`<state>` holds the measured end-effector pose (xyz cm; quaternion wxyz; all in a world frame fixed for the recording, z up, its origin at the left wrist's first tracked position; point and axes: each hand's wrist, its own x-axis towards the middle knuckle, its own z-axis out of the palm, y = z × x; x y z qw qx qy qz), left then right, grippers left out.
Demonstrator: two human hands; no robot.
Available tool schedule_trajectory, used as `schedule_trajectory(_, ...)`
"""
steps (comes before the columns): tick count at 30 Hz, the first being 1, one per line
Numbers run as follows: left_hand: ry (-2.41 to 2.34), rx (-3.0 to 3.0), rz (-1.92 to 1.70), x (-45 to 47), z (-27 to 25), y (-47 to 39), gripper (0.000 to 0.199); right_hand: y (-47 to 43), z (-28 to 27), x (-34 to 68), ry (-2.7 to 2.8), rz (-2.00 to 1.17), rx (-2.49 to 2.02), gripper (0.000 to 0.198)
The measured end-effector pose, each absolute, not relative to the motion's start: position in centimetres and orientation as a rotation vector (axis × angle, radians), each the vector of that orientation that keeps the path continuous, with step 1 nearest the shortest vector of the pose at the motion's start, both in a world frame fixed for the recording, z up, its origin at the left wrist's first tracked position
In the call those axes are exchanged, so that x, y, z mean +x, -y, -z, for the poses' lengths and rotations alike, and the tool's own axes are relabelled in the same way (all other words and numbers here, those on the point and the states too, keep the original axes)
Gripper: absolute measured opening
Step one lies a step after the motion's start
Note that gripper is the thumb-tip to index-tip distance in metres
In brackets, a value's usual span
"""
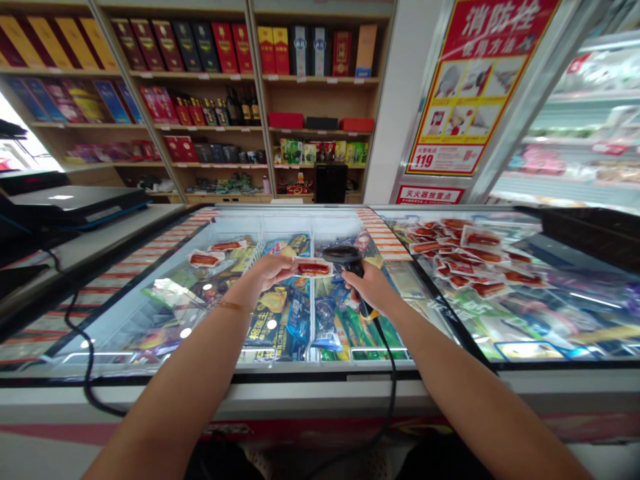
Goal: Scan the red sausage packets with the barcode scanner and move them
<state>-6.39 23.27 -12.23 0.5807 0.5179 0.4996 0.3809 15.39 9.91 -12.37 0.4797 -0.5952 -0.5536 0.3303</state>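
Note:
My left hand (276,270) pinches the left end of a small clear packet with a reddish-brown sausage (313,268) inside, held above the glass top of a chest freezer (320,371). Wrapped around the handle of a black barcode scanner (344,255) is my right hand (367,285). The scanner's head points left and sits close to the packet's right end. From its yellow-edged grip a black cord (393,380) hangs over the freezer's front edge. Two more sausage packets (206,259) lie on the glass to the left.
A pile of sausage packets (470,257) lies on the glass at right. Bagged frozen goods (273,313) show beneath the glass. A flat black device (80,203) stands on the left counter. Shelves of boxed goods (200,47) line the back, beside a red poster (475,80).

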Motion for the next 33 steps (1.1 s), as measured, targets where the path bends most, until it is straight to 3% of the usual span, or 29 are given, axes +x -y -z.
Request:
schedule_trajectory(15,-1.19,1.187,-0.753,-6.2,11.5,-22.4,0.015,-9.5,12.0,15.0,1.354,-0.791,-1.469,0.016)
schedule_trajectory(33,-1.217,1.012,-1.113,-6.1,11.0,-22.8,0.015,-7.5,11.3,12.1,1.53,-0.811,-1.476,0.018)
